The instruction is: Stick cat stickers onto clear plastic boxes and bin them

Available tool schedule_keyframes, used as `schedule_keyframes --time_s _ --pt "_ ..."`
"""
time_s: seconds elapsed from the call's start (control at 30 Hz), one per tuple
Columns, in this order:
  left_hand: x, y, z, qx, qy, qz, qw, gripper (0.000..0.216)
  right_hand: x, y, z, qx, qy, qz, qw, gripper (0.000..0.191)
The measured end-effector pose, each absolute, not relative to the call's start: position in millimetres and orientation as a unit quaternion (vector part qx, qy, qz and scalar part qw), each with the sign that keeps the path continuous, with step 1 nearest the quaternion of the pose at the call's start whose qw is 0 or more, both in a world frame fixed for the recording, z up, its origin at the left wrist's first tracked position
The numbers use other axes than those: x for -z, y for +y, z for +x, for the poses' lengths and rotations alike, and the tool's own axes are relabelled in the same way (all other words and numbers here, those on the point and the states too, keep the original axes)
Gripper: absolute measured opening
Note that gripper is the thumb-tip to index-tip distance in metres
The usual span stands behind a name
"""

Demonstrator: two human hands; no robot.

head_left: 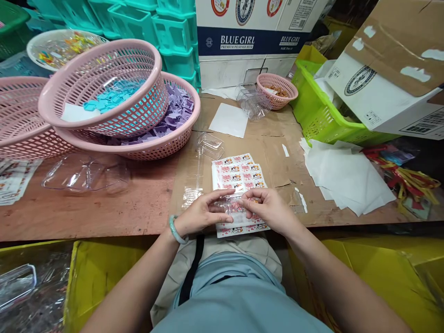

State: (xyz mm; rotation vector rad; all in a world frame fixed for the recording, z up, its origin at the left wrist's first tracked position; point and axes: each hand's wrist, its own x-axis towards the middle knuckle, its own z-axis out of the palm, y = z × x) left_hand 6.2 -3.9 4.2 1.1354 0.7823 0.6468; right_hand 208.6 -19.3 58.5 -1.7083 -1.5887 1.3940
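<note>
Sheets of stickers (243,175) with red print and cartoon cats lie stacked at the table's front edge. Above their lower half is a small clear plastic case (229,203). My left hand (203,212), with a green bangle at the wrist, holds the case's left side between thumb and fingers. At its right side, the thumb and forefinger of my right hand (265,208) are pinched together; what is between them is too small to make out. Just beyond the sheets rests another clear plastic shell (210,146).
Pink baskets (145,147) at left hold purple and blue plastic pieces. A clear tray (86,173) lies before them. White papers (347,178) and a green basket (326,111) are at right. A small pink basket (282,83) and a carton (249,41) stand behind.
</note>
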Motion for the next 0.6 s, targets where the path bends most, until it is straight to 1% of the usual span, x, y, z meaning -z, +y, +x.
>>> schedule_keyframes --time_s 0.07,0.13,0.23,0.33,0.6 --pt "-5 -8 13 -0.320 0.380 0.502 0.708 0.053 -58 -22 203 -0.453 -0.599 -0.626 0.210 0.022" --pt "-4 -12 21 -0.349 0.407 0.489 0.688 0.044 -57 -27 199 -0.377 -0.632 -0.642 0.213 0.017" --pt "-1 -19 27 -0.363 0.423 0.468 0.686 0.043 -52 -34 195 -0.287 -0.671 -0.642 0.235 0.015" --pt "0 -23 27 -0.364 0.426 0.456 0.692 0.045 -49 -41 197 -0.256 -0.667 -0.651 0.256 0.012" --pt "-4 -28 28 -0.356 0.423 0.470 0.688 0.049 -43 -49 206 -0.244 -0.652 -0.653 0.299 0.016"
